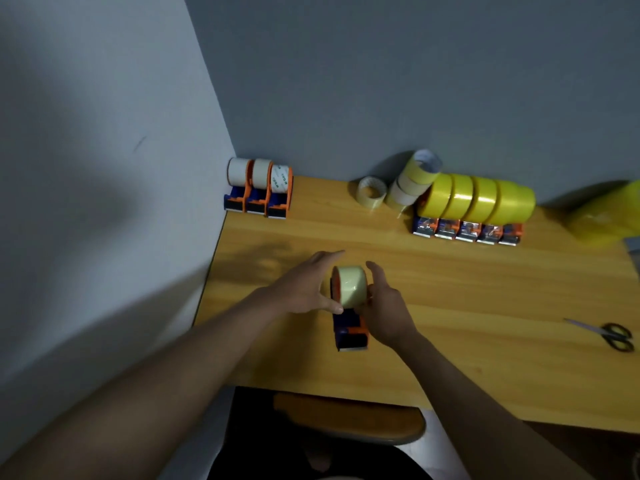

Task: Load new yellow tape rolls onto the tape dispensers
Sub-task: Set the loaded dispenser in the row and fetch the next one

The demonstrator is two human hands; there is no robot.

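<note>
An orange and blue tape dispenser (pixel 350 332) lies on the wooden table (pixel 450 289) in front of me, with a pale, nearly used tape roll (pixel 351 285) on its spool. My left hand (pixel 304 289) lies against the left side of the roll, fingers stretched out and thumb on its front. My right hand (pixel 386 306) cups the right side of the roll and dispenser. A row of several dispensers with yellow rolls (pixel 476 202) stands at the back right. Three dispensers with pale rolls (pixel 259 188) stand in the back left corner.
Loose pale and yellow-edged tape rolls (pixel 403 188) are piled at the back centre by the wall. A yellow bag (pixel 606 216) lies at the far right. Scissors (pixel 609 336) lie near the right edge. A wooden stool seat (pixel 349 419) sits below the table's front edge.
</note>
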